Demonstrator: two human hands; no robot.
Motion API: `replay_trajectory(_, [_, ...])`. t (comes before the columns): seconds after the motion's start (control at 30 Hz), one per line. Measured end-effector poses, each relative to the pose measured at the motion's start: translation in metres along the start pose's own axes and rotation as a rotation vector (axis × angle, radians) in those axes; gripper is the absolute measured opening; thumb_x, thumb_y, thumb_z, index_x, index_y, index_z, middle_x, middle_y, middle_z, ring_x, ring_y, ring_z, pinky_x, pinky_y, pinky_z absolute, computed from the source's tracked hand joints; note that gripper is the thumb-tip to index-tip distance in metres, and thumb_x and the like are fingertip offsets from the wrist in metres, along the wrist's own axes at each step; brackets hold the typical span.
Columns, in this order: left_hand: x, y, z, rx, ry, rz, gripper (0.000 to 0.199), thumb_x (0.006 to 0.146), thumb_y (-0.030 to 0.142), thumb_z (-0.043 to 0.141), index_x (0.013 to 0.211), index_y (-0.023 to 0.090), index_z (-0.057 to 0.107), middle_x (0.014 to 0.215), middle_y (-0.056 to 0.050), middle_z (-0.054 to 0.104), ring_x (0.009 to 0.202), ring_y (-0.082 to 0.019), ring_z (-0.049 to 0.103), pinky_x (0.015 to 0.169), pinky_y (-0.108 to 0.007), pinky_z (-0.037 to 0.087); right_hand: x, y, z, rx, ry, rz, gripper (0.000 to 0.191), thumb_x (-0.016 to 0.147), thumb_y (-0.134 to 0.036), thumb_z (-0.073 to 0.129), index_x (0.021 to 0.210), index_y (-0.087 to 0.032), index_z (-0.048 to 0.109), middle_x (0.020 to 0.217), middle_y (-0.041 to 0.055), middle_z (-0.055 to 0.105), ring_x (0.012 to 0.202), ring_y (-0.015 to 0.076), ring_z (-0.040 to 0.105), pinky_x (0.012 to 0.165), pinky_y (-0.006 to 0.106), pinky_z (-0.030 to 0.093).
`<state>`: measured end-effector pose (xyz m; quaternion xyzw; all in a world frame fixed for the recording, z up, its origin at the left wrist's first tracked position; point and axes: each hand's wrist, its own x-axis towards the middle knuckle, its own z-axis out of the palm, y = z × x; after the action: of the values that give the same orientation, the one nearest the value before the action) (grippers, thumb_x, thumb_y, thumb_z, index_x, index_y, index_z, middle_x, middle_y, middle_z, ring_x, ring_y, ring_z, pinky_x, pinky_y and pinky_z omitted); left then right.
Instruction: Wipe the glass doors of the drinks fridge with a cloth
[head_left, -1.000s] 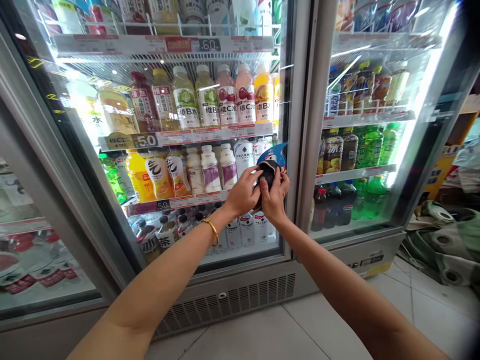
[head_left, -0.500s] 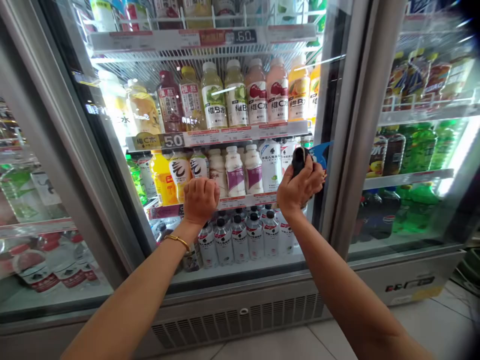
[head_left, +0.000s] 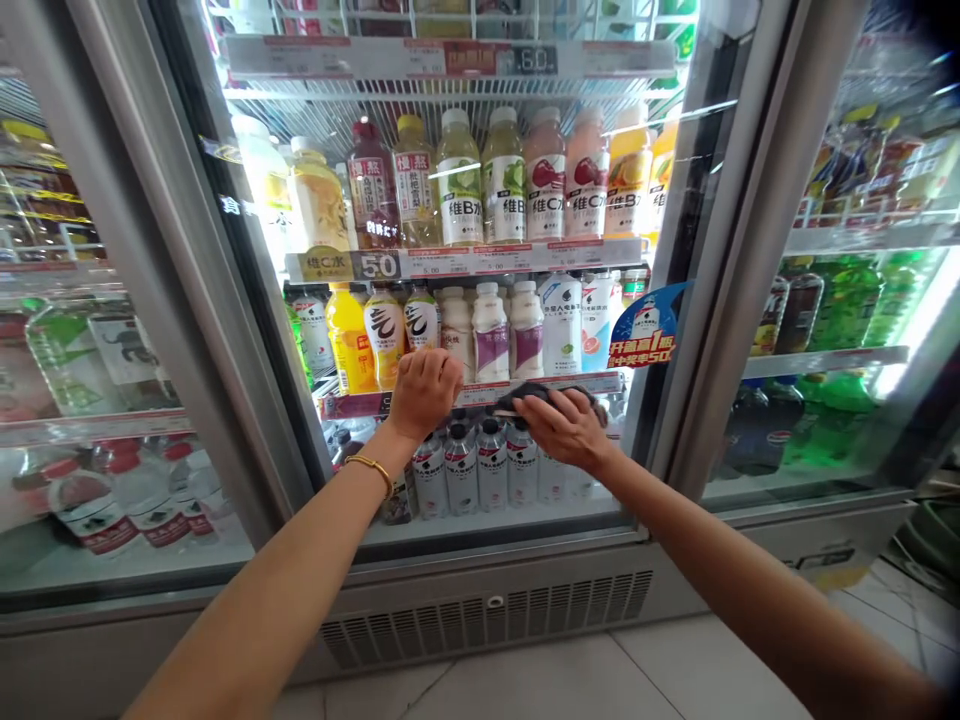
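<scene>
My left hand (head_left: 426, 395), a gold bangle (head_left: 373, 474) on its wrist, is curled into a fist in front of the fridge's glass door. Whatever the fist may hold is hidden. My right hand (head_left: 566, 428) grips what looks like a dark folded cloth (head_left: 534, 389) with a light edge, level with the lower shelf strip. Behind the hands, seen through the glass, are white bottles with purple labels (head_left: 491, 335), yellow juice bottles (head_left: 349, 340) and clear black-capped bottles (head_left: 491, 465).
A blue and red sticker (head_left: 646, 325) is on the glass to the right of my right hand. Metal door frames (head_left: 739, 230) stand at both sides, with more drinks behind. Below are a vent grille (head_left: 495, 615) and a tiled floor (head_left: 540, 675).
My right hand has moved down and left with the dark cloth, turning over and uncovering the sticker. My left fist keeps its shape. The view has shifted slightly.
</scene>
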<state>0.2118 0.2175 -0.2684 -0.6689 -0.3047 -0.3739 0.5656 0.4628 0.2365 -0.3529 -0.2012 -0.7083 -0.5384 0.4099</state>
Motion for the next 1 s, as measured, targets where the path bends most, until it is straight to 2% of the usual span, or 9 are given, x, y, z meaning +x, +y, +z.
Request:
replay_trajectory(0.07, [-0.004, 0.0, 0.0, 0.028, 0.023, 0.018, 0.013, 0.089, 0.022, 0.048, 0.083, 0.018, 0.059, 0.082, -0.009, 0.059, 0.078, -0.023, 0.05, 0.071, -0.037, 0.031, -0.005, 0.025, -0.004, -0.034, 0.023, 0.135, 0.054, 0.085, -0.033, 0.057, 0.136, -0.027, 0.044, 0.112, 0.0067, 0.056, 0.108, 0.0213, 0.046, 0.093, 0.034, 0.036])
replay_trajectory(0.17, [-0.006, 0.002, 0.0, 0.073, 0.064, 0.005, 0.013, 0.089, 0.022, 0.049, 0.081, 0.018, 0.059, 0.08, -0.009, 0.059, 0.076, -0.023, 0.049, 0.07, -0.036, 0.031, 0.028, 0.049, 0.001, -0.148, 0.128, 0.555, 0.05, 0.088, -0.036, 0.05, 0.136, -0.023, 0.043, 0.116, 0.0123, 0.049, 0.109, 0.0258, 0.044, 0.091, 0.042, 0.037])
replay_trajectory(0.3, [-0.007, 0.006, 0.001, 0.084, 0.089, -0.017, 0.013, 0.088, 0.021, 0.049, 0.08, 0.017, 0.058, 0.078, -0.008, 0.058, 0.076, -0.022, 0.049, 0.071, -0.036, 0.032, 0.1, 0.035, 0.019, -0.155, 0.177, 0.783, 0.049, 0.092, -0.04, 0.038, 0.137, -0.02, 0.04, 0.121, 0.0145, 0.047, 0.113, 0.0281, 0.042, 0.092, 0.047, 0.035])
replay_trajectory(0.4, [-0.008, 0.006, 0.002, 0.033, 0.051, -0.052, 0.016, 0.09, 0.021, 0.046, 0.08, 0.018, 0.059, 0.078, -0.008, 0.058, 0.077, -0.022, 0.05, 0.072, -0.037, 0.032, 0.125, 0.005, 0.027, -0.131, 0.124, 0.668, 0.048, 0.092, -0.039, 0.04, 0.137, -0.02, 0.042, 0.124, 0.0137, 0.049, 0.114, 0.0272, 0.043, 0.094, 0.044, 0.034])
replay_trajectory(0.53, [-0.008, 0.005, 0.0, 0.06, 0.045, -0.033, 0.018, 0.09, 0.021, 0.045, 0.08, 0.018, 0.059, 0.078, -0.008, 0.058, 0.077, -0.022, 0.051, 0.072, -0.036, 0.033, 0.098, -0.021, 0.025, -0.112, 0.036, 0.437, 0.047, 0.091, -0.036, 0.045, 0.136, -0.024, 0.045, 0.122, 0.0115, 0.055, 0.113, 0.025, 0.045, 0.097, 0.042, 0.032])
replay_trajectory(0.7, [-0.019, -0.014, -0.017, 0.024, -0.067, 0.088, 0.017, 0.09, 0.023, 0.046, 0.082, 0.018, 0.06, 0.082, -0.008, 0.06, 0.078, -0.022, 0.051, 0.073, -0.036, 0.035, 0.027, 0.009, 0.003, 0.128, -0.235, -0.17, 0.043, 0.09, -0.029, 0.047, 0.132, -0.037, 0.047, 0.12, 0.0009, 0.059, 0.107, 0.0165, 0.052, 0.091, 0.034, 0.037])
replay_trajectory(0.77, [-0.028, -0.026, -0.023, 0.014, -0.083, 0.065, 0.017, 0.09, 0.022, 0.046, 0.082, 0.019, 0.061, 0.082, -0.009, 0.06, 0.079, -0.022, 0.051, 0.073, -0.037, 0.035, 0.014, 0.032, -0.004, 0.181, -0.276, -0.206, 0.045, 0.089, -0.027, 0.05, 0.132, -0.039, 0.045, 0.119, -0.0014, 0.059, 0.106, 0.0147, 0.051, 0.089, 0.032, 0.038])
replay_trajectory(0.87, [-0.041, -0.041, -0.027, 0.057, -0.016, 0.032, 0.015, 0.088, 0.021, 0.049, 0.079, 0.019, 0.06, 0.079, -0.009, 0.059, 0.077, -0.022, 0.05, 0.072, -0.036, 0.035, 0.03, 0.049, -0.003, 0.096, -0.136, 0.085, 0.045, 0.088, -0.034, 0.053, 0.133, -0.035, 0.046, 0.118, 0.0032, 0.058, 0.109, 0.0193, 0.049, 0.092, 0.037, 0.037])
replay_trajectory(1.0, [-0.049, -0.044, -0.024, 0.077, 0.015, -0.033, 0.015, 0.088, 0.021, 0.048, 0.077, 0.019, 0.058, 0.076, -0.008, 0.058, 0.076, -0.023, 0.049, 0.07, -0.036, 0.034, 0.096, 0.021, 0.017, -0.07, 0.093, 0.614, 0.047, 0.091, -0.04, 0.045, 0.135, -0.024, 0.044, 0.123, 0.0128, 0.051, 0.115, 0.0277, 0.044, 0.096, 0.047, 0.033])
